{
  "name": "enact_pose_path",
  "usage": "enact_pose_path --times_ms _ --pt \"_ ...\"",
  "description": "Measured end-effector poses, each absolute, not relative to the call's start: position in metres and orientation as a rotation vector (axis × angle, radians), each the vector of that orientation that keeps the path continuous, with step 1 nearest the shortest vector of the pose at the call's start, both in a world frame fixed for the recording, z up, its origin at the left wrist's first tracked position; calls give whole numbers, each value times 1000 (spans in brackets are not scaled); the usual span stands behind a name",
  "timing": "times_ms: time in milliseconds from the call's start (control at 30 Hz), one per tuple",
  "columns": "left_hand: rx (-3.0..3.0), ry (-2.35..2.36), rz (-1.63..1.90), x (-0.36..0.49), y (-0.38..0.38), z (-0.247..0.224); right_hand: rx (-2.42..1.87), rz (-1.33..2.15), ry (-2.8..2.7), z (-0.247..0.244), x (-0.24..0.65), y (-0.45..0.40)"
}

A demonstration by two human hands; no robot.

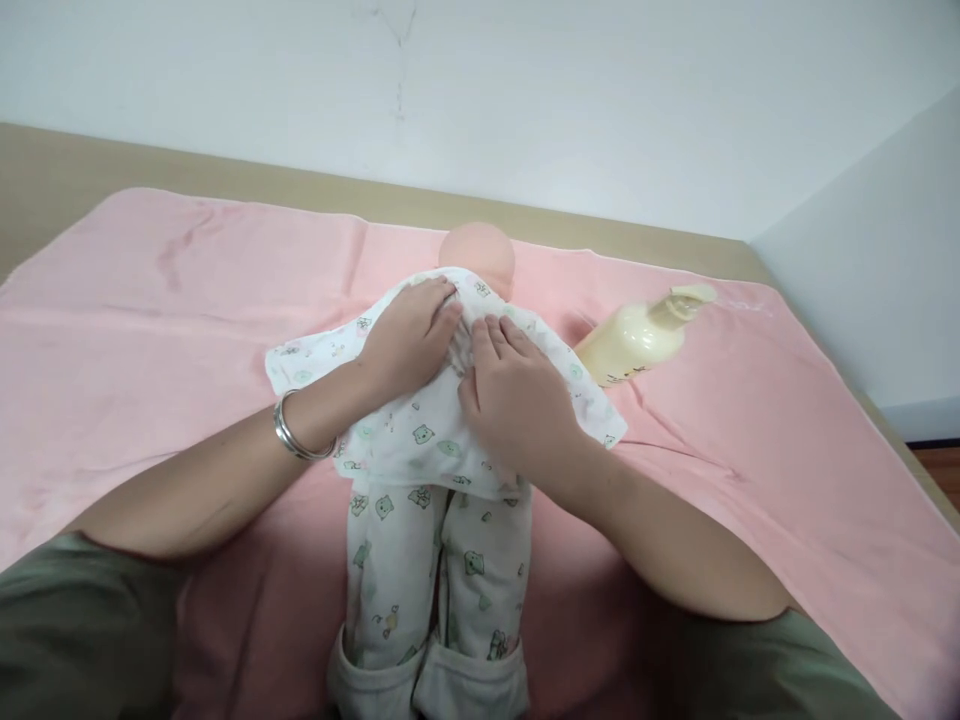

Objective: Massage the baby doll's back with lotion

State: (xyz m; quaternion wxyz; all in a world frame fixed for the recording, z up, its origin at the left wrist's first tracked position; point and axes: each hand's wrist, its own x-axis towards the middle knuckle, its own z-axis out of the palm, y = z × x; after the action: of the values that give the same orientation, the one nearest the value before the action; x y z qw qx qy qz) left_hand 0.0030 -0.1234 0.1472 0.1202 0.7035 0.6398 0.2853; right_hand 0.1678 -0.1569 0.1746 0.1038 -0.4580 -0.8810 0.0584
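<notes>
- the baby doll (pixel 450 465) lies lengthwise on the pink cloth (pixel 150 330), its bare round head (pixel 478 245) toward the wall (pixel 600 140) and its legs toward the person; no face shows, so i cannot tell which way up it lies.
- the left hand (pixel 414 335) rests on the upper part of the printed shirt (pixel 431 420), fingers together and slightly bent; whether they pinch any cloth i cannot tell.
- the right hand (pixel 517 390) lies just beside it on the same shirt, fingers close, thumb a little apart; its hold is likewise hidden.
- the shirt looks thin, soft and limp, creasing between the hands; it should be light and easy to gather, best taken by its hem or the spread sleeves.
- the head looks smooth and firm, perhaps slippery; lifting the doll would likely suit one hand under head and shoulders, the other under the hips.
- the printed trousers (pixel 476 555) look soft, with folded cuffs (pixel 480 680) to grip.
- the pump bottle (pixel 634 345) is just beyond the right sleeve (pixel 596 410), limiting sideways sweeps there.
- the cloth stretches widely leftward; the wall bounds the counter (pixel 60 165) behind, and its right edge drops away.
</notes>
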Motion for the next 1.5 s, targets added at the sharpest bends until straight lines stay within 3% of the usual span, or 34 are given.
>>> enact_pose_path --times_ms 200,367,633,867,1200,1500 --pt "2276 1901 778 23 -151 145 -1431 452 -2411 168 173 -117" --pt "2391 1860 808 37 -168 143 -1481 264 -2396 154 168 -106" --pt "2072 1937 799 3 -122 145 -1412 -100 -2574 169 165 -156" --pt "2314 1913 750 31 -158 148 -1506 243 -2398 154 170 -112" --pt "2082 1901 820 10 -128 141 -1288 69 -2458 156 163 -151" --pt "2038 1904 929 13 -130 134 -1460 331 -2295 148 166 -109"
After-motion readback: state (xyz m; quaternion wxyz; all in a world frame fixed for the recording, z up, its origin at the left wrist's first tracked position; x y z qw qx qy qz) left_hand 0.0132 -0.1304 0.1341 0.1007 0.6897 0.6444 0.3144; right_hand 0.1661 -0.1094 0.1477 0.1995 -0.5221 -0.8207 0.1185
